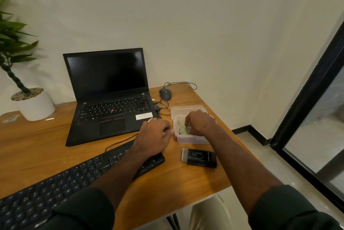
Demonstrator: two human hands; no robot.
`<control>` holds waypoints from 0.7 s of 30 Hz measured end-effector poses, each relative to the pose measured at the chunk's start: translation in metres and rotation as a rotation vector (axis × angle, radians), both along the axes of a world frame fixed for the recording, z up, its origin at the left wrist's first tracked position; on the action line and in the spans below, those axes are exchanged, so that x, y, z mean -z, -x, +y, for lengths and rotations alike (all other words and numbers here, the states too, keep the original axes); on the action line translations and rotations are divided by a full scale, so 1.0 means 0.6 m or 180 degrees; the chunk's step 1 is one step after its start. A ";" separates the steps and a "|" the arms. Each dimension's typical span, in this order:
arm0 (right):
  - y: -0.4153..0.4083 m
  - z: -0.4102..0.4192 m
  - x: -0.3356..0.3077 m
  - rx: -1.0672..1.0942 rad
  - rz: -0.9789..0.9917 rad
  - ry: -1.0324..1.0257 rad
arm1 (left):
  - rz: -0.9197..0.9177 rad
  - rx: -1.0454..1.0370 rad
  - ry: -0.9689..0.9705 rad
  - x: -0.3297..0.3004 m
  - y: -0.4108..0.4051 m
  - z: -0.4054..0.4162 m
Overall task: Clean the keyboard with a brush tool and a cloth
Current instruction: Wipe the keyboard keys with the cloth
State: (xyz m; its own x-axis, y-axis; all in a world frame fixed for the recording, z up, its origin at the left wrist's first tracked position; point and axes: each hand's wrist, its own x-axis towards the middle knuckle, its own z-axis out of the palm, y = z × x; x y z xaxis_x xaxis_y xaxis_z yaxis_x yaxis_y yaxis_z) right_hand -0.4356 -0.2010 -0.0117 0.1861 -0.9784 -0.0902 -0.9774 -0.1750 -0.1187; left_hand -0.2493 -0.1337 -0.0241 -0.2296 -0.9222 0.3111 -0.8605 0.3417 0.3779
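Cleaning looks unstarted: the right hand (200, 122) pinches a pale green cloth (183, 129) inside the clear plastic tub (191, 139), which the left hand (155, 134) steadies with curled fingers. The black brush tool (199, 157) lies untouched beside the black keyboard (61, 183) on the wooden bench (46, 147).

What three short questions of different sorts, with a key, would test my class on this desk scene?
1. True or false: the black brush tool lies on the wooden desk, untouched.
2. Which hand reaches into the clear plastic container: A left, B right?
3. Fill in: the pale green cloth lies in the ____.

Key: 1 true. 2 B; the right hand is at the cloth, while the left hand is beside the container's rim. 3 container.
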 end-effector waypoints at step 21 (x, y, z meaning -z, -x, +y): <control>-0.106 0.151 -0.009 0.0863 -0.6461 -0.2229 | 0.2993 -0.0416 -0.1595 -0.072 -0.073 0.063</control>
State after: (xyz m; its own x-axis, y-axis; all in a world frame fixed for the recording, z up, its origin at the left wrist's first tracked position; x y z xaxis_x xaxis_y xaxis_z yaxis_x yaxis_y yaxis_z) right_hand -0.3722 -0.1107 -0.0065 0.3637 -0.8944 -0.2605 0.5513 0.4320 -0.7137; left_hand -0.2052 -0.0961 0.0189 0.0147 -0.9939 -0.1089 -0.1699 -0.1098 0.9793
